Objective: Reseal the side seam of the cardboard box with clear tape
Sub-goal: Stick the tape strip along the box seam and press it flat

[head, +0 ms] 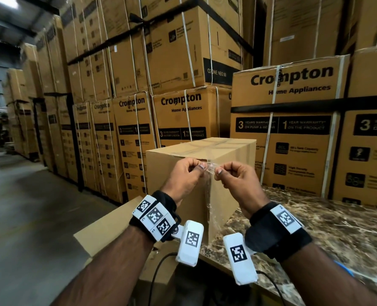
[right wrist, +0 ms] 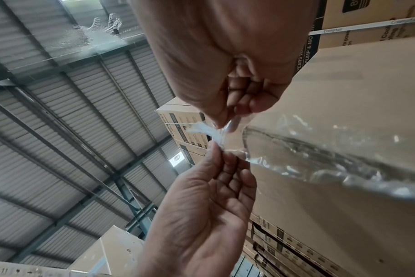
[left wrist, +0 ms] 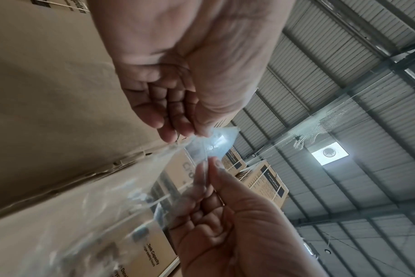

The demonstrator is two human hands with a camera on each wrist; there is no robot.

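A plain cardboard box (head: 207, 144) stands on the corner of a marble counter, its near vertical corner facing me. A strip of clear tape (head: 211, 208) runs wrinkled up that corner, and its crumpled top end sits just below the box's top edge. My left hand (head: 201, 167) and right hand (head: 217, 172) each pinch that end between thumb and forefinger, with the other fingers curled. In the left wrist view, the left hand (left wrist: 190, 133) and right hand (left wrist: 209, 165) hold the tape (left wrist: 211, 142) beside the box (left wrist: 47, 93). From the right wrist, the right hand (right wrist: 225, 123) and left hand (right wrist: 216, 148) pinch the tape (right wrist: 209, 133).
The marble counter (head: 315, 228) stretches right and towards me. Tall stacks of printed Crompton cartons (head: 293, 129) stand close behind the box and along the left. A flat cardboard sheet (head: 108, 226) juts out beside the counter. A concrete aisle (head: 28, 217) runs along the left.
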